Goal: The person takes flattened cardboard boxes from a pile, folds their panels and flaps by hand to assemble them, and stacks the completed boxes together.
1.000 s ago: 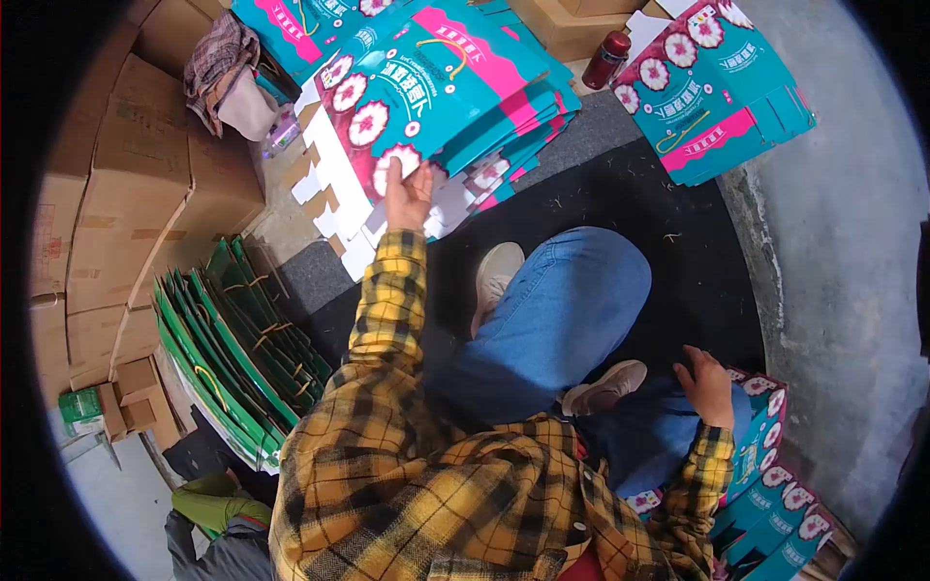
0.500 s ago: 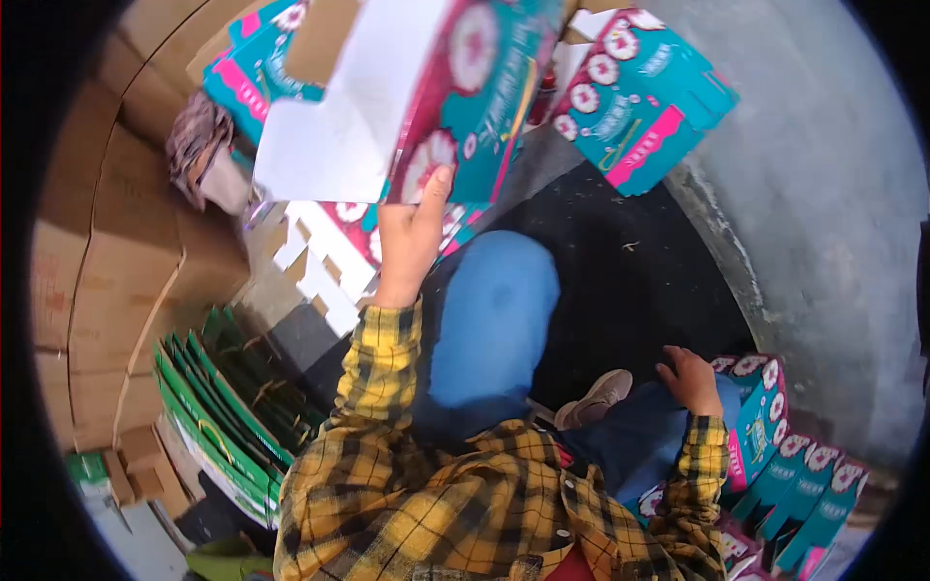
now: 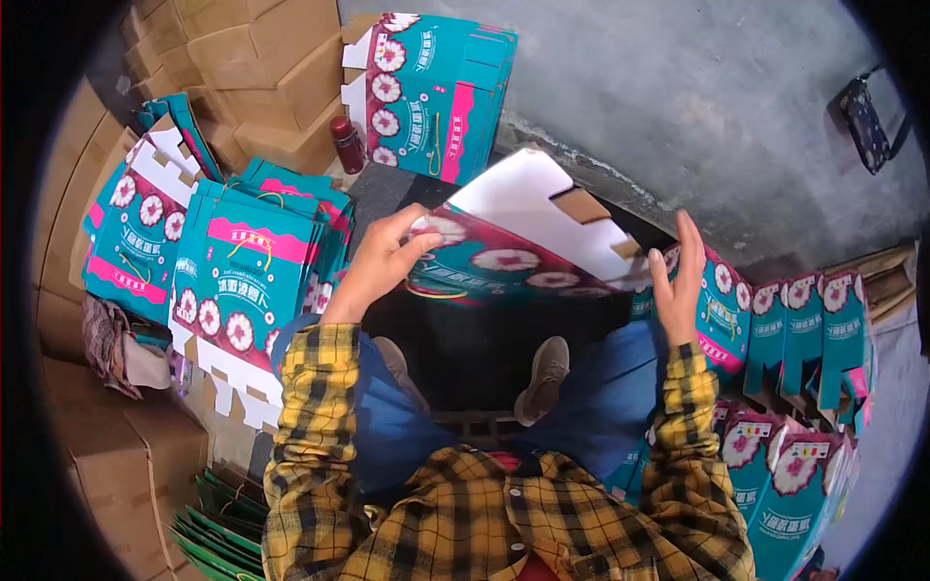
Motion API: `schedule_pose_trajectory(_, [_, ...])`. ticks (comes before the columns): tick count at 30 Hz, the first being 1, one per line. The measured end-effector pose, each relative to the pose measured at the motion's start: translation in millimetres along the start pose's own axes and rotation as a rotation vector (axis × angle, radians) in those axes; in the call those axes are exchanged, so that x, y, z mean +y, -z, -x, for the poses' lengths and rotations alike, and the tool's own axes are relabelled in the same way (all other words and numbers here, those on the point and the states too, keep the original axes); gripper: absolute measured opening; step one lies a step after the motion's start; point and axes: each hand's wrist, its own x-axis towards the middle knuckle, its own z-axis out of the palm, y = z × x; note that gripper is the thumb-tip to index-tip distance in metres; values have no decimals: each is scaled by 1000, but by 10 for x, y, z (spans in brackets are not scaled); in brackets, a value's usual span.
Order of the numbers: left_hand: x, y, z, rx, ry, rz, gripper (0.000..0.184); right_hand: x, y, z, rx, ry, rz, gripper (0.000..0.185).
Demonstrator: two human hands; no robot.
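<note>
Grips w/ L hand the L end of a teal-and-maroon carton, thumb on the printed panel, other fingers mostly hidden behind; prob. pinched at the edge to leave folds & flaps clear. Holds R hand open, fingers up, thumb just beside the carton's R end; can't tell if touching. Prob. placed there to steady the loose end.

Spans the space btwn both hands w/ the carton: just R of the L hand, just L of the R hand, tilted, above a dark mat & ahead of jeans legs. Shows printed side toward camera, white inside & cut flaps beyond.

Farther L: pile of flat cartons, prob. stacked flat to save room. Farther R, nr the R hand: row of upright cartons, prob. set close to keep from tipping. Ahead, by a gray wall: flat-looking carton, w/ red flask beside it. Upper L: brown boxes. Lower L: green packs, partly behind the sleeve.
</note>
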Motion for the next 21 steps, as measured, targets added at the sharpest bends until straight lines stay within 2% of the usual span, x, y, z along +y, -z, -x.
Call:
schedule_pose_trajectory(1, [14, 5, -26, -5, 5, -3, 19, 88, 12, -76, -2, -7, -4, 48])
schedule_pose_trajectory(3, [24, 42, -65, -37, 27, -9, 19, 284, 3, -225, -660, -195, -517, 51])
schedule_pose_trajectory(4, [-21, 53, -96, -28, 13, -48, 20, 330, -3, -285, -914, -379, -709, 57])
schedule_pose_trajectory(5, [-71, 30, -130, -18, 65, 98, 24, 472, -86, -219, -921, -327, -625, 54])
schedule_pose_trajectory(7, [-176, 19, -184, 73, 121, -12, 29, 320, -185, -290, -992, -259, -618, 48])
schedule_pose_trajectory(9, [-288, 4, -265, 299, -162, -445, 47, 273, -323, -360, -1092, -267, -631, 44])
schedule_pose_trajectory(10, [-346, -18, -290, 394, -98, -533, 58, 241, -385, -385, -1174, -287, -635, 41])
schedule_pose_trajectory(11, [-403, -69, -304, 486, -37, -620, 69, 193, -458, -386, -1162, -230, -617, 40])
schedule_pose_trajectory(12, [-444, -122, -319, 487, 39, -653, 81, 109, -562, -379, -1192, -286, -685, 41])
schedule_pose_trajectory(13, [-392, -184, -320, 476, 41, -656, 81, 77, -632, -379, -1216, -342, -754, 42])
schedule_pose_trajectory(15, [-294, -303, -310, 213, 147, -444, 89, 204, -780, -392, -1188, -347, -768, 42])
schedule_pose_trajectory(16, [-327, -377, -271, 129, 110, -453, 95, 254, -846, -389, -1164, -344, -777, 42])
schedule_pose_trajectory(17, [-322, -437, -231, -18, 170, -425, 103, 304, -895, -380, -1164, -348, -784, 42])
schedule_pose_trajectory(19, [-291, -608, -185, -217, 132, -304, 113, 351, -946, -387, -1016, -434, -837, 45])
schedule_pose_trajectory(21, [-176, -810, -122, -266, 50, -267, 120, 319, -1013, -367, -939, -486, -874, 45])
